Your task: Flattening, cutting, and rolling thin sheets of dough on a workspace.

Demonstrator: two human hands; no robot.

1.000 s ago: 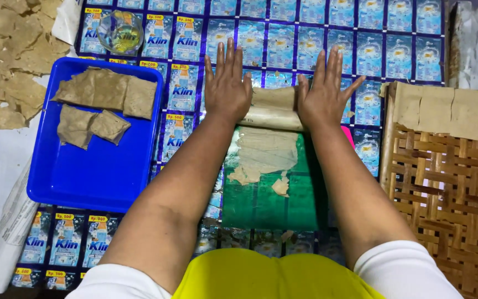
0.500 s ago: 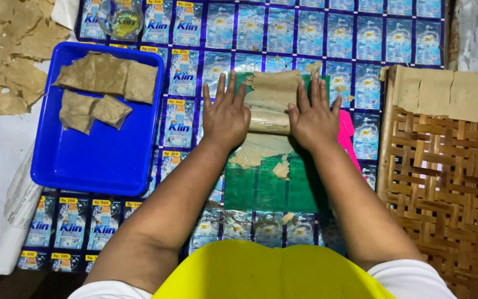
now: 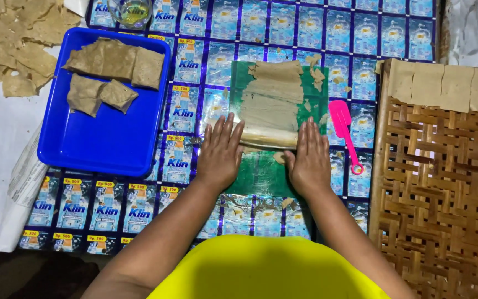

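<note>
- Left hand (image 3: pixel 221 150) flat, palm down, fingers (image 3: pixel 223 128) stretched out and close together, gripping nothing; fingertips resting at the left end of the rolling pin (image 3: pixel 268 138).
- Right hand (image 3: pixel 308 159) likewise flat and open, fingers (image 3: pixel 312 133) straight, pressing beside the right end of the same rolling pin, nothing clasped.
- Rolling pin lying crosswise between both hands, on the near edge of the dough sheet (image 3: pixel 272 97).
- Dough sheet thin, tan, ragged at the edges, spread on a green plastic sheet (image 3: pixel 258 171) in the middle of the scene; small scraps of dough scattered at its upper right corner.
- Green plastic sheet laid over a mat of blue sachet wrappers (image 3: pixel 195 61) covering the work surface.
- Pink spatula (image 3: pixel 344 133) just right of the green sheet, handle pointing toward the person.
- Blue tray (image 3: pixel 100 144) to the left, holding folded tan dough pieces (image 3: pixel 112 69) in its far half.
- Glass of yellowish liquid (image 3: pixel 131 11) above the tray at the top edge.
- Woven bamboo rack (image 3: pixel 443 199) on the right, a row of flat tan squares (image 3: pixel 443 83) along its far edge.
- Loose dried scraps (image 3: pixel 12 50) on white paper at upper left.
</note>
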